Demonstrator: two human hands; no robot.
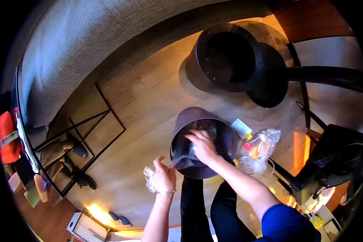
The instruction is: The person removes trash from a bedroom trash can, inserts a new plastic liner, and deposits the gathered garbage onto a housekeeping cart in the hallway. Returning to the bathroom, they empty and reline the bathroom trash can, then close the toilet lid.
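Note:
A dark purple-grey bin (185, 117) stands on the floor in front of my legs. Over its opening is my right hand (202, 146), fingers pointing down and inward; blur hides whether they grip anything. Dark, shiny plastic film (207, 126) shows inside the bin beneath that hand. Left of the rim, my left hand (163, 177) is closed on crumpled clear plastic (149, 179), which sticks out on its outer side. A thin translucent strip (176, 159) runs between the left hand and the bin.
Right of the bin lie a clear plastic bag (260, 151) with colourful contents and a pale card (241, 128). A larger dark bin (199, 68) stands farther off. A grey sofa (84, 40), a black metal frame (117, 117) and another person's shoes (78, 177) are at left.

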